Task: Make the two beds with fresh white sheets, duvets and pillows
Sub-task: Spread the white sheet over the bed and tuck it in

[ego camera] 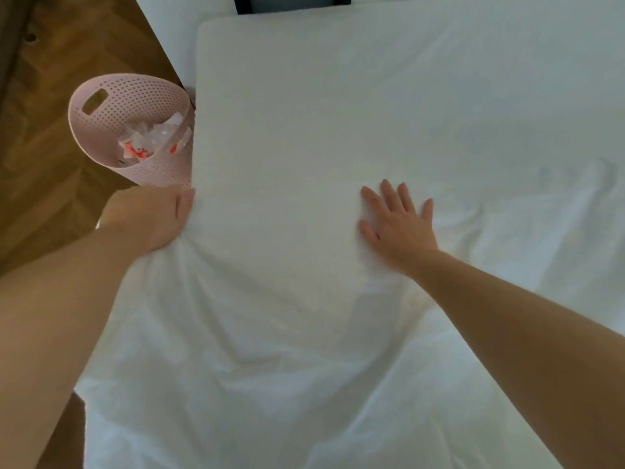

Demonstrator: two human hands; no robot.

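Observation:
A white sheet (236, 350) covers the near part of the bed and hangs over its left side in loose folds. Beyond it the mattress (338, 96) lies smooth and white up to its rounded far-left corner. My left hand (148, 218) is at the mattress's left edge, its fingers closed around a bunch of the sheet, with creases fanning out from the grip. My right hand (399, 225) rests flat on top of the bed, palm down, fingers spread, holding nothing. More wrinkled sheet lies to the right of that hand.
A pink perforated basket (101, 130) with crumpled wrappers inside stands on the wooden floor (40, 198), touching the bed's left side just beyond my left hand. A dark frame (243, 5) shows at the head of the bed.

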